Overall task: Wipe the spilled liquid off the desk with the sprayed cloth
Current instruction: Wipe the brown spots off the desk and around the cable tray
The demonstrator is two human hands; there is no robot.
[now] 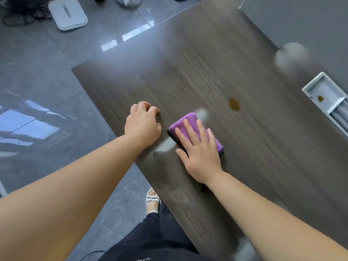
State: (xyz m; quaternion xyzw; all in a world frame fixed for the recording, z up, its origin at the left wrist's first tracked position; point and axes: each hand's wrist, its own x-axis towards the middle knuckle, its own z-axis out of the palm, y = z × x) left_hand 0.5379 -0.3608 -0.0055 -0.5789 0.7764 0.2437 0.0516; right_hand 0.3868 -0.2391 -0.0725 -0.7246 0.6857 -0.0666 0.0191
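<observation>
A folded purple cloth (190,122) lies flat on the dark wood desk (216,59). My right hand (197,153) presses down on it, fingers spread and palm flat. A small brown puddle of spilled liquid (234,104) sits on the desk just beyond and to the right of the cloth, apart from it. My left hand (143,125) rests on the desk to the left of the cloth, near the desk's left edge, fingers curled under and holding nothing.
A white cable tray (320,91) is set into the desk at the right, with a brown spot inside it. A grey partition (301,19) borders the far right. Glossy dark floor tiles lie to the left, with a grey pad (67,14) on them. My sandalled foot (152,200) shows below.
</observation>
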